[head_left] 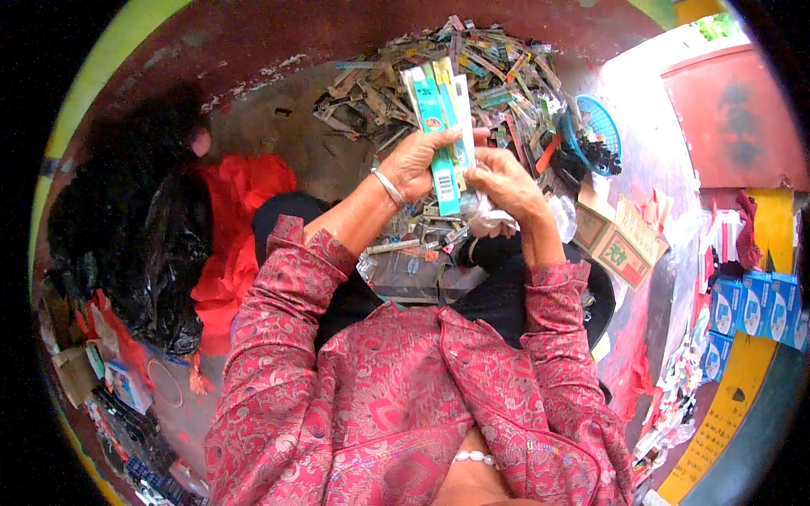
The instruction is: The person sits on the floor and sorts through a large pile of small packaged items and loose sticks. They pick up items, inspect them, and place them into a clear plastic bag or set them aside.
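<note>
A small bundle of long, narrow packets (445, 196), teal, yellow and white, is held up in front of me. My left hand (415, 163), with a pale bangle at its wrist, grips the bundle from the left, thumb across the front. At the lower right edge, my right hand (509, 183) has its fingers closed against the packets. Below the right palm hangs a crumpled whitish wrap (491, 221); whether that hand grips it I cannot tell. Beyond both hands spreads a heap of similar flat, narrow packets (363, 97), and more lie between my knees.
A blue plastic basket (617, 126) with black items tilts beside the heap. Nearer on the right lies an opened cardboard box (631, 244). Blue-and-white boxes (759, 305) stand at far right. Black plastic bags (160, 244) and red sheeting (232, 253) lie on the left.
</note>
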`<state>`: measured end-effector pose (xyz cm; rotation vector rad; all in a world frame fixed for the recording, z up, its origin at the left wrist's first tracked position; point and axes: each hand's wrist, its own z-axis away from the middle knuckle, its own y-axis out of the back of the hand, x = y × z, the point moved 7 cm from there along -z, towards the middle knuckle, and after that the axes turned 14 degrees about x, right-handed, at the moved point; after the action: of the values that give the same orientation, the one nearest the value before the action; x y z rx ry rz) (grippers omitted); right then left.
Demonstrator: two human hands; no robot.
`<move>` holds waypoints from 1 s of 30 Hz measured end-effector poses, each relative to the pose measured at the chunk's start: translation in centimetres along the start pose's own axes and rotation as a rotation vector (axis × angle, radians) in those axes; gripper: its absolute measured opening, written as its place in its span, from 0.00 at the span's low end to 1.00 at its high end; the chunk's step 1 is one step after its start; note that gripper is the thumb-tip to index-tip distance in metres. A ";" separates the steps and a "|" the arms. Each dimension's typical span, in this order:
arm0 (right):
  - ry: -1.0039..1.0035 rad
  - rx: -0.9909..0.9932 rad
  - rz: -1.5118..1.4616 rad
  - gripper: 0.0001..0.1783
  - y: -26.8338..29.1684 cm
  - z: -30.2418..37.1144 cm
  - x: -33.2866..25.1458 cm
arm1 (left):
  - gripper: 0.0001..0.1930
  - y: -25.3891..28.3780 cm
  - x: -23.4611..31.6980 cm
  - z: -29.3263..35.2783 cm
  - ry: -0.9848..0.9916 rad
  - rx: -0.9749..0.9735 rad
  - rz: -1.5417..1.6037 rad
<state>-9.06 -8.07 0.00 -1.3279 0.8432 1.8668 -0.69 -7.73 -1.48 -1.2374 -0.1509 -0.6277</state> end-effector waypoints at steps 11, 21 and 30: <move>-0.023 -0.004 -0.005 0.15 -1.6 -0.8 0.6 | 0.22 0.6 -1.2 -0.6 -0.004 0.052 -0.229; 0.820 0.399 0.801 0.11 2.7 2.0 -6.6 | 0.32 -2.9 1.5 1.2 -0.258 -0.297 -0.528; 1.530 0.414 1.516 0.11 1.1 5.5 -7.9 | 0.34 -2.7 -2.9 4.7 0.760 -0.393 0.064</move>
<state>-10.93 -5.44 9.15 -1.8270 3.4447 0.7243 -3.49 -2.87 1.13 -1.2857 0.6708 -1.0620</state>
